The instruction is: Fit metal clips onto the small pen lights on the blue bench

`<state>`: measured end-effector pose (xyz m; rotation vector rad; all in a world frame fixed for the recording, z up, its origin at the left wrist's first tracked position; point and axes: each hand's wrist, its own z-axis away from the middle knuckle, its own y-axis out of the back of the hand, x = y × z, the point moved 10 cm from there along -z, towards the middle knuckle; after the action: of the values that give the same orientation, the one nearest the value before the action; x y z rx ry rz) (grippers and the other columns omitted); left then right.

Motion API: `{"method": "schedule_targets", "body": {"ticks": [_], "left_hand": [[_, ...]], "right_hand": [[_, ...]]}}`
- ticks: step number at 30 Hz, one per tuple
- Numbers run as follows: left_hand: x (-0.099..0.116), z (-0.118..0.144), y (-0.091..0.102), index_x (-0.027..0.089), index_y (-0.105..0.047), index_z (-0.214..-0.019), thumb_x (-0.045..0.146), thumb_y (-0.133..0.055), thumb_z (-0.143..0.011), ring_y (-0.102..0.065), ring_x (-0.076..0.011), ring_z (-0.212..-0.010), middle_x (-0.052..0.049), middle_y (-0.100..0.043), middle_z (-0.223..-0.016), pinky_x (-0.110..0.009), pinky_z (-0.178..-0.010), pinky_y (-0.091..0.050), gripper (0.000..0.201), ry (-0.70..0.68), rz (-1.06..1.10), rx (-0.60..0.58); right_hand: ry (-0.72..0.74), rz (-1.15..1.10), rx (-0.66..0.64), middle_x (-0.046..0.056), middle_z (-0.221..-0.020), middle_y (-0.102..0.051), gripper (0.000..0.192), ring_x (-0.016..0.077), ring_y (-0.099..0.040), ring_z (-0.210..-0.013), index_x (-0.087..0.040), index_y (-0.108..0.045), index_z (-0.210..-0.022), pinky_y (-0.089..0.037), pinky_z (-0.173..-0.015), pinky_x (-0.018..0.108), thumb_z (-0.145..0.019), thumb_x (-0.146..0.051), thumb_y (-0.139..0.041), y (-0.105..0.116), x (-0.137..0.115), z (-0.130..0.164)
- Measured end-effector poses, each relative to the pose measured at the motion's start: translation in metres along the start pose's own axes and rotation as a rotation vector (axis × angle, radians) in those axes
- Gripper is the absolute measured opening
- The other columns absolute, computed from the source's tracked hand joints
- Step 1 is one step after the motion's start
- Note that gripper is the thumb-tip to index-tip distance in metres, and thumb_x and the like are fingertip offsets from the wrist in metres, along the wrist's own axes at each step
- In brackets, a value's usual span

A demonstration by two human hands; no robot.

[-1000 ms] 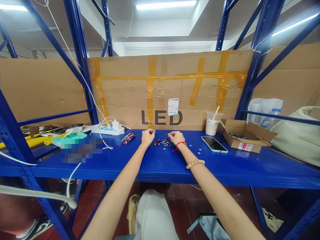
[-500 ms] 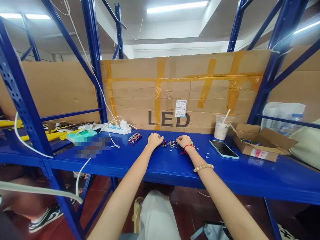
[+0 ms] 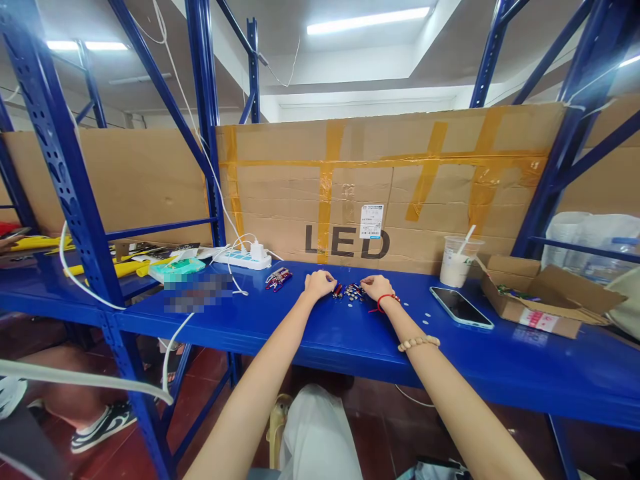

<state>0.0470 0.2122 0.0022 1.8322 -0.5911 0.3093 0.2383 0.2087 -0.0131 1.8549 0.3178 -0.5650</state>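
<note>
Both my arms stretch out over a blue metal shelf [image 3: 320, 333]. My left hand [image 3: 320, 284] rests on the shelf with its fingers curled; whether it holds something is hidden. My right hand [image 3: 377, 287], with a red string at the wrist, has its fingers bent down at a small pile of tiny metal and red parts [image 3: 350, 291] lying between the two hands. A few small round discs [image 3: 425, 319] are scattered to the right of that wrist. A bundle of small red and purple pen-like items [image 3: 278, 277] lies left of my left hand.
A taped cardboard sheet marked LED [image 3: 380, 187] backs the shelf. A white power strip [image 3: 245, 257] with a charger, a teal packet [image 3: 176, 269], a phone [image 3: 461, 307], a plastic cup with a straw [image 3: 456, 261] and an open cardboard box [image 3: 543, 297] stand around. Another person's shoes [image 3: 97, 423] show below left.
The view has swung left and down a little. My left hand has dropped from a raised pinch onto the shelf, and both hands have closed in on the pile of small parts.
</note>
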Motion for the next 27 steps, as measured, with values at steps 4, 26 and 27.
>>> {"method": "schedule_targets", "body": {"ticks": [4, 26, 27], "left_hand": [[-0.020, 0.005, 0.025, 0.014, -0.064, -0.095, 0.018, -0.043, -0.078, -0.044, -0.0305, -0.113, -0.017, -0.059, -0.111, -0.047, -0.097, -0.029, 0.028, 0.152, -0.082, 0.181], [-0.045, 0.015, 0.025, 0.004, -0.046, -0.117, 0.009, -0.049, -0.075, -0.036, -0.0324, -0.122, -0.025, -0.043, -0.126, -0.039, -0.096, -0.031, 0.042, 0.391, -0.259, 0.150], [-0.045, 0.015, 0.024, 0.004, -0.046, -0.116, 0.008, -0.049, -0.075, -0.038, -0.0322, -0.121, -0.025, -0.044, -0.124, -0.039, -0.095, -0.032, 0.042, 0.389, -0.241, 0.142]], "right_hand": [[0.011, -0.003, -0.008, 0.002, -0.098, -0.069, 0.024, 0.0233, -0.061, -0.097, -0.025, -0.071, -0.092, -0.048, -0.077, 0.031, -0.075, -0.025, -0.054, 0.000, -0.002, 0.001], [0.006, -0.028, 0.006, 0.002, -0.095, -0.069, 0.020, 0.0225, -0.062, -0.094, -0.026, -0.072, -0.086, -0.049, -0.073, 0.028, -0.074, -0.023, -0.056, 0.005, -0.007, 0.007], [0.005, -0.031, 0.011, 0.002, -0.095, -0.069, 0.020, 0.0226, -0.062, -0.093, -0.026, -0.072, -0.086, -0.049, -0.073, 0.029, -0.073, -0.023, -0.056, 0.006, -0.007, 0.007]]}}
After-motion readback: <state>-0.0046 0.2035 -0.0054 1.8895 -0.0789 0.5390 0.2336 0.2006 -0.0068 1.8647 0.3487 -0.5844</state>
